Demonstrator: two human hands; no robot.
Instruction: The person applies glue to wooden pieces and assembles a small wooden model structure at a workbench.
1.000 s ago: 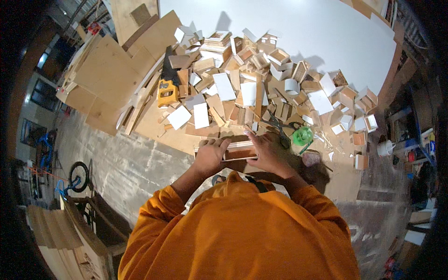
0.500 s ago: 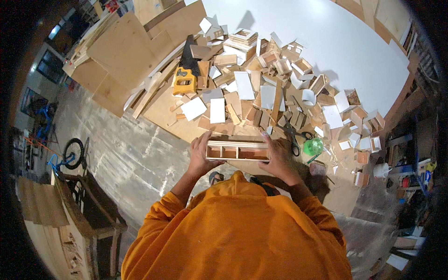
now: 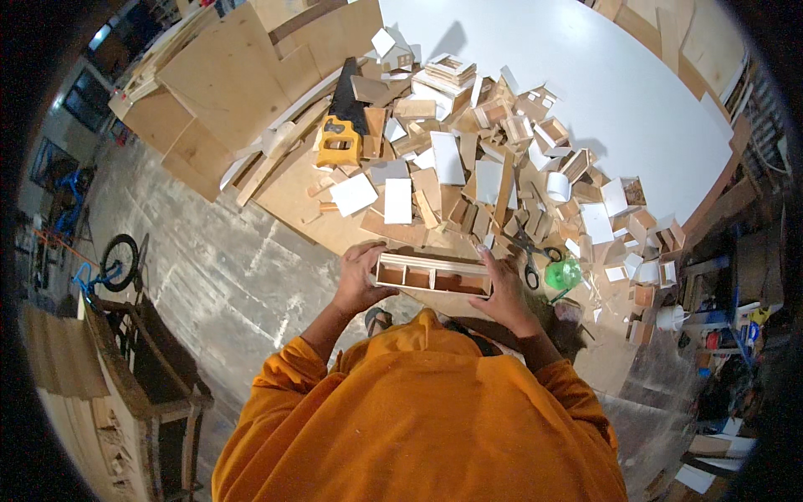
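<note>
Between my two hands I hold a small wooden box (image 3: 433, 274), long and narrow, with thin dividers splitting it into three compartments. Its open side faces up towards me. My left hand (image 3: 360, 278) grips the left end, thumb along the near edge. On the right end, my right hand (image 3: 503, 293) is closed with the thumb at the near side and a finger reaching the far corner. Just right of that hand lie black scissors (image 3: 530, 255) and a green, see-through round container (image 3: 563, 274) on the worktable.
Wood offcuts and white panels (image 3: 448, 158) pile up beyond my hands on the table (image 3: 288, 205). A yellow-handled handsaw (image 3: 339, 142) lies at the left. Plywood sheets (image 3: 219, 75) stand behind it. A wooden frame (image 3: 159, 402) is at lower left, near a bicycle wheel (image 3: 120, 262).
The box has shifted slightly right and tilted, its right end now a little nearer to me. Both hands keep hold of it. The whole view has turned slightly.
</note>
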